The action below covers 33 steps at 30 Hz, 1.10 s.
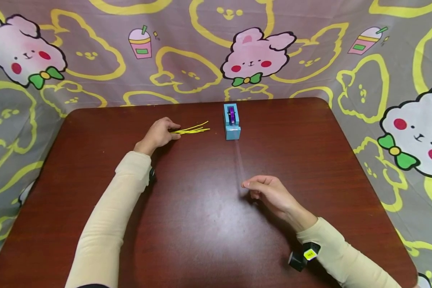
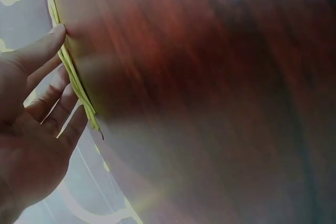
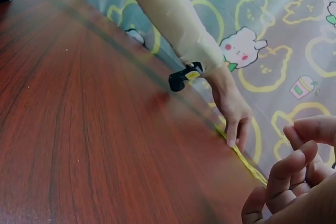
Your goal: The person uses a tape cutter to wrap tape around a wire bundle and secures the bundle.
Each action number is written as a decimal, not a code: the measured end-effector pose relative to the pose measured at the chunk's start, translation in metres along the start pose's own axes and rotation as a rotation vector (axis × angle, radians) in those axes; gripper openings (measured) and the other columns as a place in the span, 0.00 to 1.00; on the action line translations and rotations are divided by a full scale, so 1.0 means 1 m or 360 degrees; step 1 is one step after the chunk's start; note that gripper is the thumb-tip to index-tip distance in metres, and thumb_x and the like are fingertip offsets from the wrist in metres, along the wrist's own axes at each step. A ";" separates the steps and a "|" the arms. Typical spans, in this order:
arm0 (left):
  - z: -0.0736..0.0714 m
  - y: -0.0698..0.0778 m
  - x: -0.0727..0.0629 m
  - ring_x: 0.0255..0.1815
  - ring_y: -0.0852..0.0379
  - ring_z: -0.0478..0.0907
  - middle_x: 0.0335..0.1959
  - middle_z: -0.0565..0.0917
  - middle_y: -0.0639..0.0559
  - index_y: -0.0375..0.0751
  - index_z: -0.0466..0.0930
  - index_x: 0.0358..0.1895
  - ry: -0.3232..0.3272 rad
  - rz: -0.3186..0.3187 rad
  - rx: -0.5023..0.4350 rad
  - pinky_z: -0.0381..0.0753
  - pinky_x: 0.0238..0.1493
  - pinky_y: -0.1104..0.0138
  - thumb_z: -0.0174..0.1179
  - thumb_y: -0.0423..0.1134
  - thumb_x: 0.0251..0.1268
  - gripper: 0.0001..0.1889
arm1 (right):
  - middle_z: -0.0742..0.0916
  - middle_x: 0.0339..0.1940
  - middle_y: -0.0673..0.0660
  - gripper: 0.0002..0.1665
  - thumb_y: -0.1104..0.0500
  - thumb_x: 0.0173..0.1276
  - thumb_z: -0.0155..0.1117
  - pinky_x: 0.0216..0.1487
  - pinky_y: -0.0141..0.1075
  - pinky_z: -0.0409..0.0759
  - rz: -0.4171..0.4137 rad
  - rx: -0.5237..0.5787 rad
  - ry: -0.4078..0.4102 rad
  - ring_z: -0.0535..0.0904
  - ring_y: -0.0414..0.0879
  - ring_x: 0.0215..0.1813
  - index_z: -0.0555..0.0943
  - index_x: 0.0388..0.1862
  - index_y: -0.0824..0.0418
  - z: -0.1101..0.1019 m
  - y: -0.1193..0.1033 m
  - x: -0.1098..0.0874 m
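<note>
A bundle of thin yellow wires (image 1: 192, 130) lies at the far side of the table. My left hand (image 1: 160, 133) holds its left end between thumb and fingers; the left wrist view shows the wires (image 2: 75, 80) running past the thumb tip and fingers. To the right of the bundle stands a light blue tape dispenser (image 1: 232, 133) with a purple core. A clear strip of tape (image 1: 239, 160) stretches from it towards me. Its free end is pinched between thumb and forefinger of my right hand (image 1: 271, 195), raised slightly over the table.
The dark brown wooden table (image 1: 187, 224) has rounded far corners. Behind it and at both sides hangs a patterned cloth (image 1: 187, 76) with cartoon rabbits. A small black camera (image 1: 298, 261) sits on the right wrist.
</note>
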<state>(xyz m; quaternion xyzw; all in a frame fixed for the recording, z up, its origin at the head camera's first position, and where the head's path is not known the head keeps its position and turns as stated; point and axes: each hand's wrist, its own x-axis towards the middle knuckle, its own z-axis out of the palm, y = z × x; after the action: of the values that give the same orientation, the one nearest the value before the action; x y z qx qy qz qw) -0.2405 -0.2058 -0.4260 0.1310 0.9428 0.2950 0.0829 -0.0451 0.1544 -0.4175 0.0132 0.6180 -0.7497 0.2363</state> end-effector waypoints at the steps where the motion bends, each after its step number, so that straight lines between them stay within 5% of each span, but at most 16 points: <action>1: 0.000 0.000 0.000 0.58 0.38 0.73 0.52 0.78 0.36 0.31 0.81 0.60 0.0004 0.0003 0.0003 0.70 0.61 0.50 0.69 0.34 0.64 0.22 | 0.85 0.29 0.49 0.13 0.67 0.71 0.61 0.36 0.34 0.69 -0.0004 -0.0002 -0.0001 0.69 0.40 0.27 0.88 0.31 0.54 0.000 0.000 0.000; 22: 0.002 0.003 0.001 0.53 0.40 0.79 0.44 0.87 0.41 0.35 0.91 0.41 0.0193 0.0064 0.0247 0.73 0.59 0.52 0.70 0.34 0.63 0.07 | 0.85 0.29 0.49 0.12 0.66 0.71 0.62 0.36 0.34 0.68 -0.0013 -0.0013 -0.0005 0.69 0.39 0.26 0.89 0.31 0.54 0.000 0.000 0.000; 33: 0.006 0.004 0.002 0.47 0.41 0.80 0.39 0.83 0.44 0.36 0.86 0.38 0.0177 0.0184 0.0508 0.78 0.49 0.47 0.65 0.32 0.67 0.03 | 0.84 0.27 0.49 0.13 0.66 0.71 0.62 0.36 0.34 0.69 -0.0014 -0.0003 0.0003 0.70 0.40 0.27 0.89 0.31 0.53 -0.001 0.000 -0.002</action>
<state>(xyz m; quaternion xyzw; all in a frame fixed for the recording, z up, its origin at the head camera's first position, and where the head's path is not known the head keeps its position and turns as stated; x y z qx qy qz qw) -0.2397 -0.1987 -0.4291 0.1799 0.9717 0.1525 -0.0085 -0.0438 0.1558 -0.4176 0.0108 0.6190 -0.7501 0.2324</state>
